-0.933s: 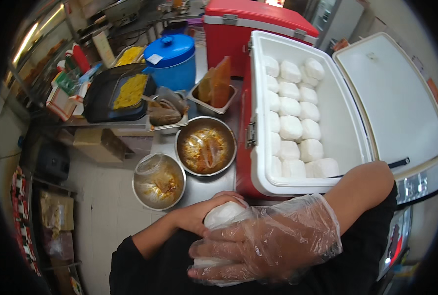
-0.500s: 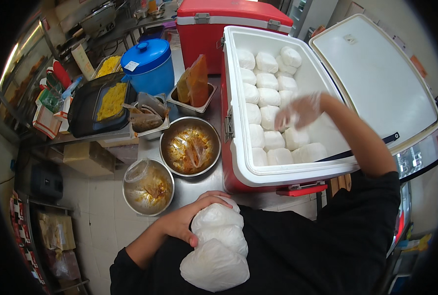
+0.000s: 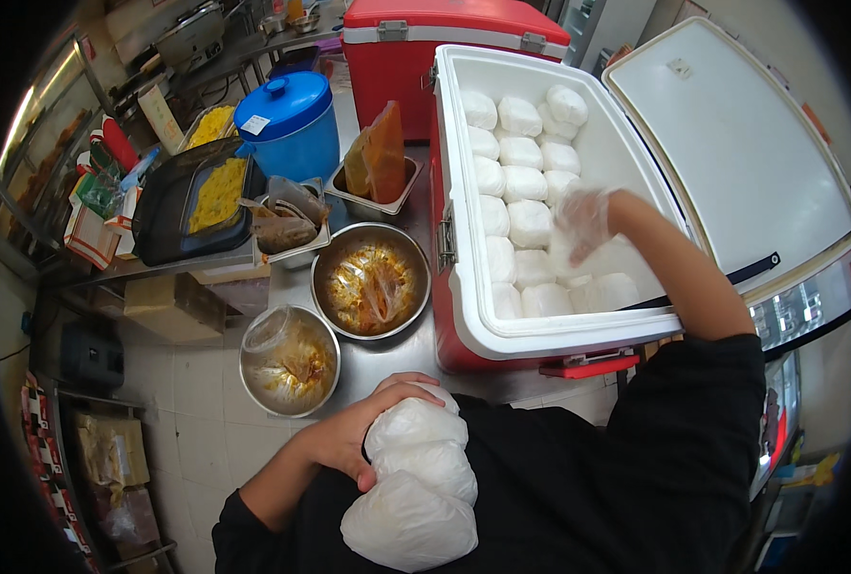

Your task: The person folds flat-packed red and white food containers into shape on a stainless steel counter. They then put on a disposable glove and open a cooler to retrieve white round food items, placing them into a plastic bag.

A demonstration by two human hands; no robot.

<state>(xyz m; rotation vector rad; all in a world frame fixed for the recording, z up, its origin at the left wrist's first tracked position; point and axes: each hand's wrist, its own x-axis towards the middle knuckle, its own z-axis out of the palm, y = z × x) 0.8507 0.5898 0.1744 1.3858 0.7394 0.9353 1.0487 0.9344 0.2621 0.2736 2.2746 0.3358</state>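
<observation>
Left hand [image 3: 354, 435] cups stacked white bags [image 3: 416, 483], stack's long axis running toward body. Gloved right hand [image 3: 583, 220], fingers spread, inside cooler [image 3: 464, 287] on packets [image 3: 526, 222].

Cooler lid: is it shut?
No, the lid is swung fully open, showing white bags packed inside the cooler.

Around the right hand [image 3: 583, 218], in its clear glove, the cooler [image 3: 464, 316] is red outside and white inside, packed with white bags [image 3: 529, 222]. Against the left hand [image 3: 363, 435] lie three white bags [image 3: 416, 478]. Beyond it, the lidded tub [image 3: 292, 124] is blue.
</observation>
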